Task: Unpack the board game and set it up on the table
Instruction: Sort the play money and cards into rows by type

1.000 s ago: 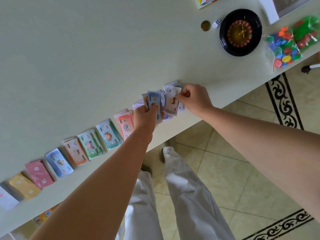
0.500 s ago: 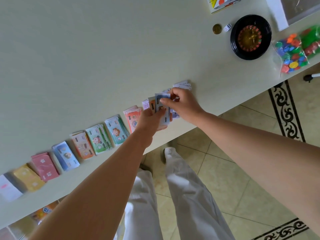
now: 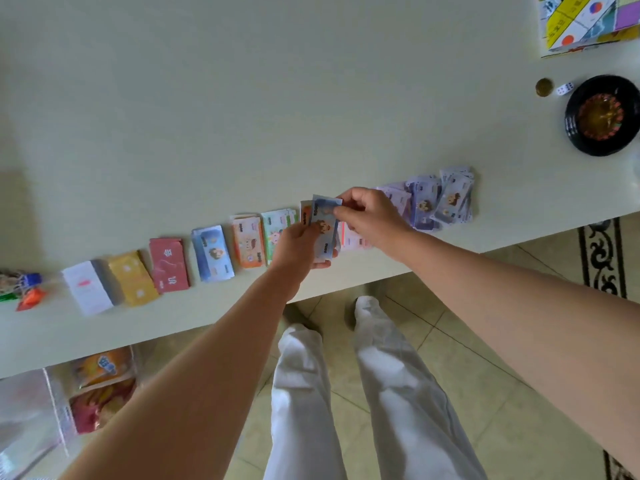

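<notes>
I see the pale green table (image 3: pixel 242 98) filling the upper part of the view. The folded game board (image 3: pixel 588 22) lies at its far right corner, its print too small to read. Nearer, at the right edge, is the black roulette wheel (image 3: pixel 601 116).

Along the near edge runs a row of play-money stacks (image 3: pixel 212 252), white, yellow, red, blue, orange and green from left to right. The red stack (image 3: pixel 169 265) carries white characters that I cannot make out. A loose pile of purple banknotes (image 3: pixel 446 202) ends the row on the right.

The left hand (image 3: pixel 298 244) grips a few notes with curled fingers, a blue banknote (image 3: pixel 323 220) on top. The right hand (image 3: pixel 370 216) pinches that note's far edge between thumb and forefinger. The note's dark print is blurred.

A brown coin (image 3: pixel 543 87) and a white die (image 3: pixel 564 89) lie just left of the wheel.
</notes>
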{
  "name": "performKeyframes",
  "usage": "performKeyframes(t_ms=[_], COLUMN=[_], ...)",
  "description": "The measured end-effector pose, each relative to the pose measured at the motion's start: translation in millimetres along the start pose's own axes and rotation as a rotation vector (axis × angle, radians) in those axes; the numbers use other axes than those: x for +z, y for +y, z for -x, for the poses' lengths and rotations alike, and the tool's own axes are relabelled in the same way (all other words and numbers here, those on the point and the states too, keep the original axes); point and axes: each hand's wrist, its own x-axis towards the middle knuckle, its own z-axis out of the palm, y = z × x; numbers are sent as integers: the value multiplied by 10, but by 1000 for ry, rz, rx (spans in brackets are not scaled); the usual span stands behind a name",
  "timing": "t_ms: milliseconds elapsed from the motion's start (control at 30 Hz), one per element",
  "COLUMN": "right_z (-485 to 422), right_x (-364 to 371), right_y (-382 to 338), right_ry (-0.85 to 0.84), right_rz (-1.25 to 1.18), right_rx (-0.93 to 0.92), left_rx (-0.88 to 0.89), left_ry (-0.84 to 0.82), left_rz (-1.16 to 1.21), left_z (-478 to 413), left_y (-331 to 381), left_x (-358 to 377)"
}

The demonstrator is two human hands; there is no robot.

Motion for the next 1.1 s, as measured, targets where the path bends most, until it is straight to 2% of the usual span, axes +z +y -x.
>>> performKeyframes(t_ms=[167,300,467,700,933,1033,1100], right_z=[3,-10,-79,-213,-303,-300,-259], right_x=[565,952,1469,1922,2054,2063,2047], right_y=[-215,-375,-519,-537,-539,-543,-571], right_ry=[9,79,66,169,285,275,153], right_rz=[60,54,187,355,582,513,385], right_rx=[-23,-14,-19,-18,-38,-74,-92], left_rx=[-10,37,154,145,136,140,136], left_ry=[108,268,419,402,288,264,251], left_rz=[83,120,109,243,271,268,284], left_z=[82,94,104,109,75,69,74], left_y=[-262,-477,-724,-853,-925,-904,-863], left_x=[-558,-999,-1517,-1867,-1973,-1979,-1966])
